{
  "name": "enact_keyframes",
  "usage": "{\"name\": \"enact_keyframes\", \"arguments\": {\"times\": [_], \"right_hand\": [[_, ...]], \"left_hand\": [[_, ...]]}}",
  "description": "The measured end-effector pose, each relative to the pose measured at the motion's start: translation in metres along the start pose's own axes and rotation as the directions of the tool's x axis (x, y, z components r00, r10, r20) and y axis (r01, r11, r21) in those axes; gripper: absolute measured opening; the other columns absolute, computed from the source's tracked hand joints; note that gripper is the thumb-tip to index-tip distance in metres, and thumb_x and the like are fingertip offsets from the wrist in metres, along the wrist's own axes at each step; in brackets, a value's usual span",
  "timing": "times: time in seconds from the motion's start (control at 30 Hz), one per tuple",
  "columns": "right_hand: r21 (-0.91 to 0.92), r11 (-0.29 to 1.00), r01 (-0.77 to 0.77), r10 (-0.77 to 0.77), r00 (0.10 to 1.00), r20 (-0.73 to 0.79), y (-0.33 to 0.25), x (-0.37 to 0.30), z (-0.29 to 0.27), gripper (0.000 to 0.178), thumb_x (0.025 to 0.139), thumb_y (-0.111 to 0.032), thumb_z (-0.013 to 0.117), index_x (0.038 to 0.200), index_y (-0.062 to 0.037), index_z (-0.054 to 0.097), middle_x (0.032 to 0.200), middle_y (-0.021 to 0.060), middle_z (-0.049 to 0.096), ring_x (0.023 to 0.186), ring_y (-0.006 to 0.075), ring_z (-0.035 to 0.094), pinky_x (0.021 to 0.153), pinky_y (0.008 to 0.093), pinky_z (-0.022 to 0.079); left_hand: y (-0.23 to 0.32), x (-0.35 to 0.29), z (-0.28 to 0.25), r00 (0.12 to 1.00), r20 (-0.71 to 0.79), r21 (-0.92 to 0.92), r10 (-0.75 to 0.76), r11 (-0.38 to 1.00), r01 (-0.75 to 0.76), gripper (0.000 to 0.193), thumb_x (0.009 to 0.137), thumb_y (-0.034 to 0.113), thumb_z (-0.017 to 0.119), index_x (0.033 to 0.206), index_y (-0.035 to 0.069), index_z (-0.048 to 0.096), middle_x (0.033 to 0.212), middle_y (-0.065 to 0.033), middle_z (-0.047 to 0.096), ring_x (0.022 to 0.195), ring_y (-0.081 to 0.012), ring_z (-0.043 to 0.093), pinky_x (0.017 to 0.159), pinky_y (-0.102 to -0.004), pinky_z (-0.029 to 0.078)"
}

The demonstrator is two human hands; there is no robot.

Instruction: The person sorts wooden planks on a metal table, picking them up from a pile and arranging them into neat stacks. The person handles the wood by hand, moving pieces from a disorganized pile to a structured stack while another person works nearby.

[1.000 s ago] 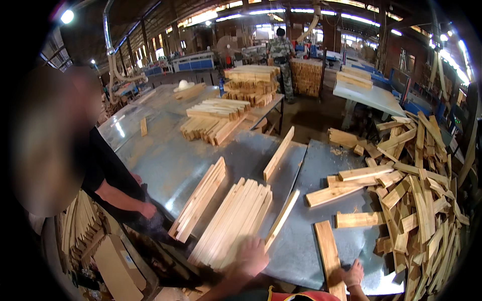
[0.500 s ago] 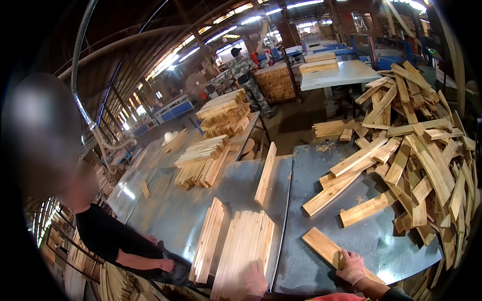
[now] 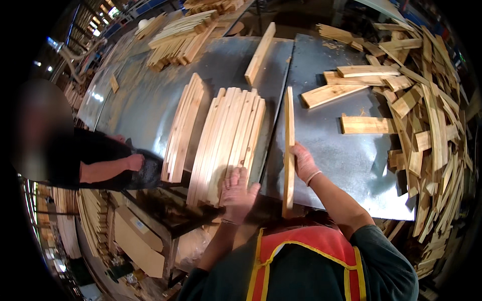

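My left hand [image 3: 237,195], in a thin glove, rests with its fingers stretched out on the near end of a row of wooden slats [image 3: 226,135] standing side by side on edge. My right hand [image 3: 304,163], gloved too, grips a wooden board [image 3: 289,130] about its middle; the board stands on edge, pointing away from me, a short way right of the row. Left of the row stands a smaller bundle of slats [image 3: 183,128]. One single board [image 3: 260,54] stands on edge beyond the row.
A large jumbled heap of boards [image 3: 427,100] covers the right side of the metal table [image 3: 331,145]. Stacked slats [image 3: 183,37] lie at the far left. At the left edge a person in black [image 3: 108,165] stands by the table. A flattened cardboard box [image 3: 138,241] leans below it.
My right hand has turned the board from lying flat and slanted to standing on edge, and brought it leftward toward the row. My view has tilted down. My left hand stays on the slats.
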State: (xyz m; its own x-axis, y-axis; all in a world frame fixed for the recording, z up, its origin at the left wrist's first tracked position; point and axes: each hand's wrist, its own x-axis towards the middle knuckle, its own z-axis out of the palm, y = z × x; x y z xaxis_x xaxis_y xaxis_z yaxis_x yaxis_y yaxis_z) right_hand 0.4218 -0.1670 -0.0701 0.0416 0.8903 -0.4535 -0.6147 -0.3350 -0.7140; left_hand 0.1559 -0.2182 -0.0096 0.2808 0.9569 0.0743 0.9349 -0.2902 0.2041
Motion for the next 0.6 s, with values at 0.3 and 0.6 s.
{"name": "enact_keyframes", "arguments": {"times": [0.3,0.6], "right_hand": [[-0.535,0.829,-0.164,0.398,0.845,0.358,0.013,0.033,0.052,0.017,0.101,-0.029,0.064,0.098,-0.0126,0.061,0.084,-0.0031,0.055,0.076,0.0087,0.051,0.067,0.0284,0.043],[0.025,0.976,0.218,-0.217,0.974,-0.060,-0.170,0.089,-0.176,0.009,0.099,-0.016,0.071,0.103,-0.0158,0.062,0.075,-0.0055,0.050,0.064,0.0086,0.045,0.058,0.0277,0.038]], "left_hand": [[-0.002,0.009,0.026,0.995,0.061,0.280,0.074,0.956,-0.088,0.070,0.096,0.040,0.060,0.156,0.006,0.044,0.155,-0.0167,0.048,0.146,-0.0398,0.041,0.123,-0.0555,0.029],[0.082,0.100,0.023,0.982,0.123,0.164,0.143,0.973,-0.163,0.090,0.082,0.039,0.080,0.158,0.008,0.043,0.162,-0.0150,0.040,0.151,-0.0400,0.034,0.125,-0.0543,0.028]]}}
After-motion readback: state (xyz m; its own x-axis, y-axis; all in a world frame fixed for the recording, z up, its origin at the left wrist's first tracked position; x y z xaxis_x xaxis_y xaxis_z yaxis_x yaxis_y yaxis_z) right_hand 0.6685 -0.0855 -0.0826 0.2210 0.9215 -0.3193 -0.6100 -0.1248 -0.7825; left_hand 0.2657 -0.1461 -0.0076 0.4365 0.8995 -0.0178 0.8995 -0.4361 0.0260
